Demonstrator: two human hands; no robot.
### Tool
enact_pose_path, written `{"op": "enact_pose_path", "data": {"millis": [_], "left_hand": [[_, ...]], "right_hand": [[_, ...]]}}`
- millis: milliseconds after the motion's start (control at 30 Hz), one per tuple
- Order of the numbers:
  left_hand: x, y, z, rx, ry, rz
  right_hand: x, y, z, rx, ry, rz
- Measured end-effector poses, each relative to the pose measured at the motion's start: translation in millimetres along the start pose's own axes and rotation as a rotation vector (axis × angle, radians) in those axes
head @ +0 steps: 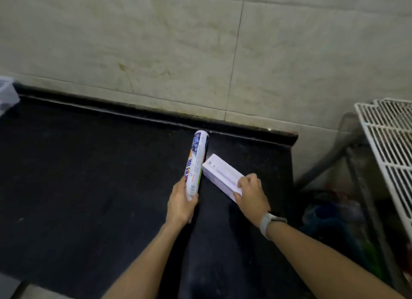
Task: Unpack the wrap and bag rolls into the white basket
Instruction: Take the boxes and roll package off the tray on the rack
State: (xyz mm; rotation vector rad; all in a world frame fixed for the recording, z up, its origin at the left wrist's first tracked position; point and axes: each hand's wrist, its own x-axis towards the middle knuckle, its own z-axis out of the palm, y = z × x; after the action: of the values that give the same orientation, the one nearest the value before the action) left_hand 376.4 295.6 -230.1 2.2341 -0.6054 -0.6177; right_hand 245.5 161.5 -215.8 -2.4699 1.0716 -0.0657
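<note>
My left hand (181, 201) grips the near end of a long printed roll (197, 162), which points away toward the wall above the black counter (89, 176). Just right of it, my right hand (250, 192) holds the near end of a long white box (220, 172) that slants up to the left, its far corner almost touching the roll. A white wire basket (388, 138) shows at the right edge, beyond the counter's end.
A tiled wall rises behind the counter. A clear plastic container (7, 93) sits at the far left edge. Right of the counter, a metal rack frame (356, 165) stands over dim clutter on the floor. A watch is on my right wrist.
</note>
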Motion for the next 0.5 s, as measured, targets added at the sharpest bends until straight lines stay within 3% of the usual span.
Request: {"op": "enact_pose_path", "data": {"millis": [167,267,500], "left_hand": [[47.6,24.9,9.3,0.202,-0.054,-0.100],[49.5,52.4,24.2,0.346,-0.006,-0.112],[19.1,185.0,81.6,0.283,-0.050,0.399]], "right_hand": [[43.9,0.9,-41.8,-0.087,-0.153,0.015],[45.8,5.6,-83.7,0.031,-0.056,-0.035],[22.9,57.0,-217.6,0.020,0.386,-0.049]]}}
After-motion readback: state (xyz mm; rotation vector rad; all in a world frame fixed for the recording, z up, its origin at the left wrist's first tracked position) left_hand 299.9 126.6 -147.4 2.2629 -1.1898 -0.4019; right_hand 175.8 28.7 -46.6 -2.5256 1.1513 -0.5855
